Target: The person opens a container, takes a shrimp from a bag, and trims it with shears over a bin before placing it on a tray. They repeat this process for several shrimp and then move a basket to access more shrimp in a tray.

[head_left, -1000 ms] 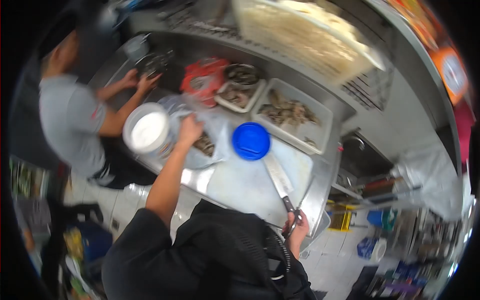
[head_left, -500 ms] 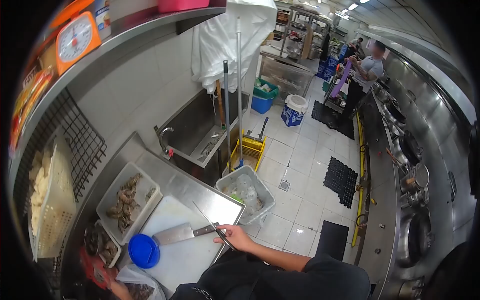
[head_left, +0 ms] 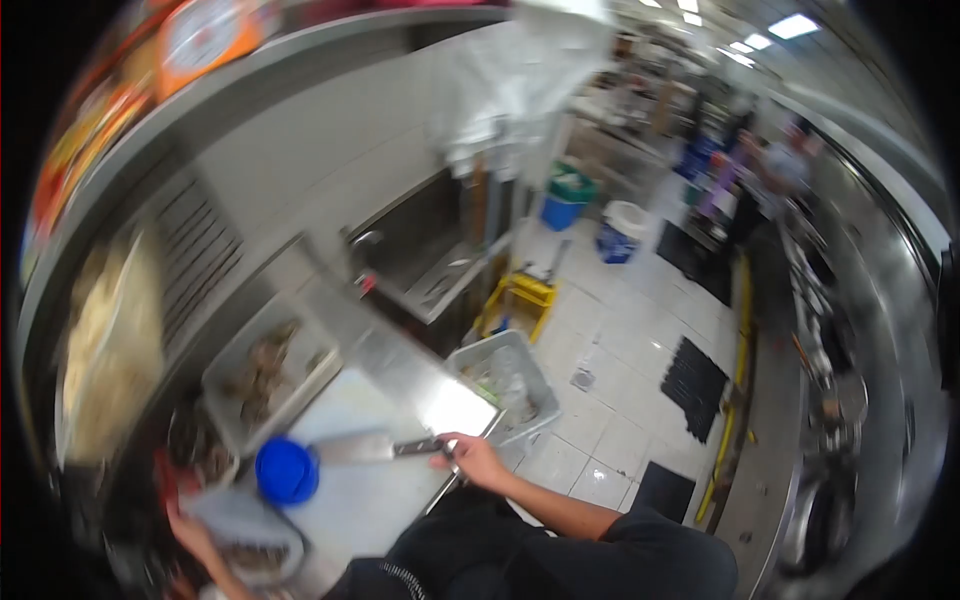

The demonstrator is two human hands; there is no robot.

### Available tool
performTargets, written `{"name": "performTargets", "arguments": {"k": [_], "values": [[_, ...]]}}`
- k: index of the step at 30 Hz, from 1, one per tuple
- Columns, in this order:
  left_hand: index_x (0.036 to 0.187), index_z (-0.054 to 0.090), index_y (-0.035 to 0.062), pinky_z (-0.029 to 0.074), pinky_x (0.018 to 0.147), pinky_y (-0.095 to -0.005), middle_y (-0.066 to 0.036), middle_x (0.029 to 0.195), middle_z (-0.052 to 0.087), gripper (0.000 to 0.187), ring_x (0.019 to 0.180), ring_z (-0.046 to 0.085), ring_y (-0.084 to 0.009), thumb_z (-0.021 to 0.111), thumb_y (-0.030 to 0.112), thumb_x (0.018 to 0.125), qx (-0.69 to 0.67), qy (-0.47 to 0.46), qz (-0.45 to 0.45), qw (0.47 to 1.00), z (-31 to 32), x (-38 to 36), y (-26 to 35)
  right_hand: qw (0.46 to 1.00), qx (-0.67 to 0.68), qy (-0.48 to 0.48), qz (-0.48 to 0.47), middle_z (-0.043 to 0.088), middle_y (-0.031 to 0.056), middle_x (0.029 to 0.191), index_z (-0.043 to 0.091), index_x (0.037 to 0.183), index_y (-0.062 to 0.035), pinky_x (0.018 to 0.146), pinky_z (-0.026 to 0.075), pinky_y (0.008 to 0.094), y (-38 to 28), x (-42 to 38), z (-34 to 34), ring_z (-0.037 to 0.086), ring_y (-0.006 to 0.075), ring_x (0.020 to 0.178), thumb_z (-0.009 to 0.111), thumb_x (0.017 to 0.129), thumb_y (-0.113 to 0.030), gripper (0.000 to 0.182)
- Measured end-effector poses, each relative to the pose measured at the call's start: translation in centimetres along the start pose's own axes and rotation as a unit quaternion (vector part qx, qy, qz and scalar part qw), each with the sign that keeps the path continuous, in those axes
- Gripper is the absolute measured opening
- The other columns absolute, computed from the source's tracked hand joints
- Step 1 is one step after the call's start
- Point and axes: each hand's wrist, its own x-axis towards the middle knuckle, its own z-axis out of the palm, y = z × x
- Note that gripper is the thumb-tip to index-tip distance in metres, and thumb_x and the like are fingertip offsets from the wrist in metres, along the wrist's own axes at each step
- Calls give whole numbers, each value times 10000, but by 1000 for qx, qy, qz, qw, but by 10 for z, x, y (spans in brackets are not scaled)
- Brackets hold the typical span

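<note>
Curling the right hand (head_left: 475,462) by the chef's knife (head_left: 355,449), lower centre; extending the left hand (head_left: 192,530) beside the plastic bag (head_left: 262,524), lower left; too blurred to tell either grip

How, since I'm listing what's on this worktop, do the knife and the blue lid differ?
Shape: the knife is long with a broad blade, while the blue lid is round.
Colour: the knife has a grey blade and dark handle; the blue lid is a single bright colour.
Contact: the right hand is at the knife's handle end; no hand is on the blue lid.
Shared: both lie at the white cutting board.
</note>
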Motion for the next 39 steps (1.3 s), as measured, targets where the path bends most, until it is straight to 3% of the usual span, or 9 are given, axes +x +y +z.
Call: {"name": "performTargets", "arguments": {"k": [1,2,3,4,7,10,14,25,39], "values": [[1383,648,-13,483,1086,-396,-235,1302,716,388,1223,674,-341,553,46,1012,18,-3,-41,999,-13,-7,70,997,17,18,-69,718,-15,780,758,1205,-26,533,438,259,1,6,5,556,44,588,775,932,-122,290],[1367,669,4,494,1073,-403,-221,1311,717,369,1232,677,-328,568,90,1022,-42,-112,-90,989,-30,-15,150,997,65,-31,36,783,50,886,734,1251,-21,491,451,273,6,6,4,603,80,563,690,927,-37,327],[1367,669,4,494,1073,-403,-221,1311,717,369,1232,677,-328,568,90,1022,6,-83,-163,983,-8,-23,110,990,111,-45,78,738,32,794,701,1304,-18,438,413,282,6,11,3,560,94,502,758,924,-77,389],[1269,704,3,521,1016,-455,-231,1232,727,318,1169,688,-386,612,149,1002,77,-160,28,984,16,-34,72,988,52,-67,129,669,4,705,674,1342,-20,438,399,270,-37,4,-2,545,85,496,824,916,-140,467],[1123,718,-15,541,909,-480,-253,1066,728,261,1034,701,-418,668,163,939,97,-260,-21,960,15,-52,60,986,88,-75,117,617,32,669,609,1402,-11,396,399,283,-17,-4,6,530,105,461,832,924,-138,543],[1055,738,-11,556,849,-437,-235,990,742,201,931,722,-398,688,144,936,-100,10,-107,989,-15,-60,99,986,69,-71,134,610,36,678,557,1436,-21,395,400,277,-5,4,10,546,125,481,854,914,-166,618],[1048,742,-4,561,859,-448,-222,994,745,175,925,721,-402,690,126,943,-80,195,-188,959,-28,-87,99,986,67,-87,123,594,42,666,554,1428,-16,395,402,276,0,10,9,542,130,477,861,906,-165,624],[1002,769,77,495,954,-454,-133,1016,660,163,1089,627,-347,678,40,873,142,-155,-4,978,10,-164,140,985,50,-136,91,589,42,689,546,1430,2,394,411,274,-32,14,27,541,126,481,856,907,-169,632],[1054,710,101,509,919,-420,-79,1068,643,252,1100,619,-285,699,82,803,99,-268,235,929,60,-161,172,985,81,-97,120,600,41,676,574,1405,13,398,421,267,-15,-6,17,547,122,485,871,895,-192,625]]}}
